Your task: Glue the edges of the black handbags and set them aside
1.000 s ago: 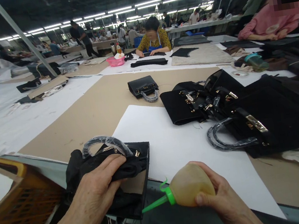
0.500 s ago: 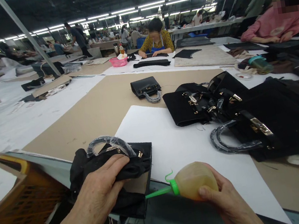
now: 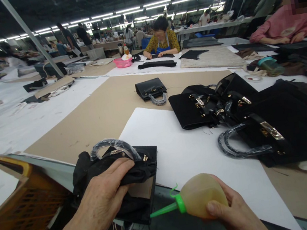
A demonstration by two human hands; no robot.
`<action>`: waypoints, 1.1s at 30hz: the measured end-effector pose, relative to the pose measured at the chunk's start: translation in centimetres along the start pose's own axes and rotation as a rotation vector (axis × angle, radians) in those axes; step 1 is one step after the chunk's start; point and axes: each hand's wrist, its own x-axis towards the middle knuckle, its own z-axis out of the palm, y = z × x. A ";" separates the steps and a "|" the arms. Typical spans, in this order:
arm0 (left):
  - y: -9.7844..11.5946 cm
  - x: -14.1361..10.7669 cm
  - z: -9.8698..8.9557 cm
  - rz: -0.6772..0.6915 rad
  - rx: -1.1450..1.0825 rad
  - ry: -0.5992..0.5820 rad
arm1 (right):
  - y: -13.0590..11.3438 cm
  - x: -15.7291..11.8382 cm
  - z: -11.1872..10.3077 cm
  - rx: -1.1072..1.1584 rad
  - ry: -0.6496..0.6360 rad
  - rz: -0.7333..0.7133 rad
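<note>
A black handbag (image 3: 152,169) with a plastic-wrapped handle and gold fittings lies at the table's front edge. My left hand (image 3: 107,191) is closed on its bunched black cloth, fingers pressing it back so that a tan inner patch shows. The thumb is partly hidden. In my right hand (image 3: 231,211) is a squeeze bottle (image 3: 203,196) of yellowish glue-like liquid, held on its side. Its thin green nozzle points left, the tip at the lower right edge of the handbag. Whether liquid comes out, I cannot tell.
Several black handbags (image 3: 295,120) with gold fittings are heaped at the right. A small black handbag (image 3: 151,88) sits farther back on the tan sheet. White paper (image 3: 181,145) covers the middle. A yellow crate (image 3: 32,194) stands at the left. Co-workers sit across the tables.
The bottle in my right hand has moved slightly down, its nozzle tip sliding along the handbag's edge toward the lower corner. My left hand keeps its hold on the handbag.
</note>
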 end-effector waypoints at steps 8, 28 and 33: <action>-0.1 -0.1 0.3 0.014 -0.018 0.017 | 0.1 0.2 0.1 -0.065 0.162 -0.111; -0.3 -0.1 0.3 0.013 -0.044 -0.006 | 0.7 2.4 -0.1 -0.171 0.281 -0.249; -0.2 0.1 0.2 0.015 -0.037 0.008 | 0.6 2.6 -0.2 -0.183 0.218 -0.185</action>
